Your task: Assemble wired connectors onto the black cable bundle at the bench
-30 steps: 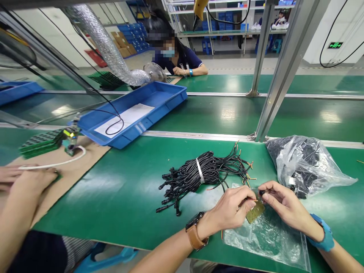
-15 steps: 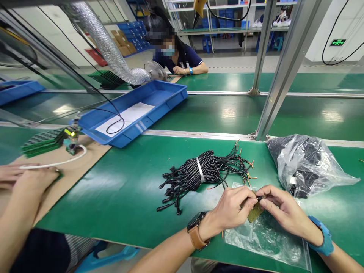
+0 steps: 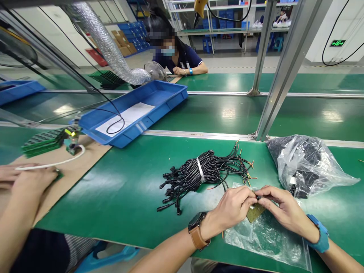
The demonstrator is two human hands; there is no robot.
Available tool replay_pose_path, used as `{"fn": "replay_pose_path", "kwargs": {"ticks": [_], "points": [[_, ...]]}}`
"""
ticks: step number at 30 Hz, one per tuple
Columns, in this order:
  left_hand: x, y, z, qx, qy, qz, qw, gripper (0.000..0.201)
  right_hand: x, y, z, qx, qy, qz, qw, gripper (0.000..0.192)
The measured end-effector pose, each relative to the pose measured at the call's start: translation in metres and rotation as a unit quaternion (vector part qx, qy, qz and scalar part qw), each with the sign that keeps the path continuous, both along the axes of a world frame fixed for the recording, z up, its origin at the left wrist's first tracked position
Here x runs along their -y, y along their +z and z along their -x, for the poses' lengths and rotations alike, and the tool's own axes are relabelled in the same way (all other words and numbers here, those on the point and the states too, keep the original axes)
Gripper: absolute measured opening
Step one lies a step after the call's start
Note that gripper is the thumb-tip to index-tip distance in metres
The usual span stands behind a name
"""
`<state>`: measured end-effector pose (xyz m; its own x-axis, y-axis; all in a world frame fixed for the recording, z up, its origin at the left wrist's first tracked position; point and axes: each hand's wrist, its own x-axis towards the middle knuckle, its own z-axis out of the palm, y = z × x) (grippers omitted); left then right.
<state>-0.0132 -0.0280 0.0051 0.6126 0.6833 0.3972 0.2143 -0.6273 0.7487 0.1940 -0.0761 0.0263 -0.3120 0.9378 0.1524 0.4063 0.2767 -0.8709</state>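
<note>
My left hand (image 3: pixel 234 206) and my right hand (image 3: pixel 277 203) meet fingertip to fingertip, both pinching a small black part (image 3: pixel 258 197) that the fingers mostly hide. Its exact kind cannot be made out. Just below the fingertips shows a yellowish-brown flat piece (image 3: pixel 255 213), over a clear plastic bag (image 3: pixel 270 242) lying flat on the green bench. Left of my hands lies a bundle of black cables (image 3: pixel 199 170), tied with a white band, with plugs at one end and bare coloured wires at the other. A dark wire runs from the bundle's side down behind my left hand.
A clear bag of black parts (image 3: pixel 305 165) sits to the right. Farther back stand a blue tray (image 3: pixel 133 131) and a metal post (image 3: pixel 287 72). On the left, a co-worker's hands (image 3: pixel 34 178) rest over brown board near stacked green circuit boards (image 3: pixel 42 142). Another person sits opposite.
My fingers have shifted slightly around the small black part, and my right wrist has moved a little left. The cable bundle and bags have stayed put.
</note>
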Motion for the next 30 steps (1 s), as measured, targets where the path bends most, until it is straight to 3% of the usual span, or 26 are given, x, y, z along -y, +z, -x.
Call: {"fn": "replay_pose_path", "kwargs": {"ticks": [3,6,8,11,17,30], "points": [[-0.003,0.006,0.003,-0.025,-0.023,0.044,0.998,0.006,0.001,-0.007,0.000,0.004,-0.036,-0.009,0.999,0.018],[-0.010,0.013,0.008,-0.051,-0.042,0.105,0.992,0.024,0.000,-0.013,-0.003,0.023,-0.050,-0.028,0.998,0.015],[-0.015,0.014,0.010,-0.060,-0.031,0.117,0.991,0.020,0.000,-0.015,-0.005,0.030,-0.051,-0.032,0.998,0.014],[-0.018,0.011,0.011,-0.057,-0.005,0.099,0.993,0.007,-0.002,-0.015,-0.005,0.035,-0.049,-0.041,0.997,0.012],[-0.012,0.000,0.006,-0.022,0.003,-0.009,1.000,0.012,-0.002,-0.014,0.003,0.041,-0.011,-0.081,0.996,0.010],[-0.010,-0.013,0.004,-0.060,-0.007,-0.021,0.998,0.017,0.000,-0.022,0.015,0.111,0.040,-0.178,0.977,0.023]]}}
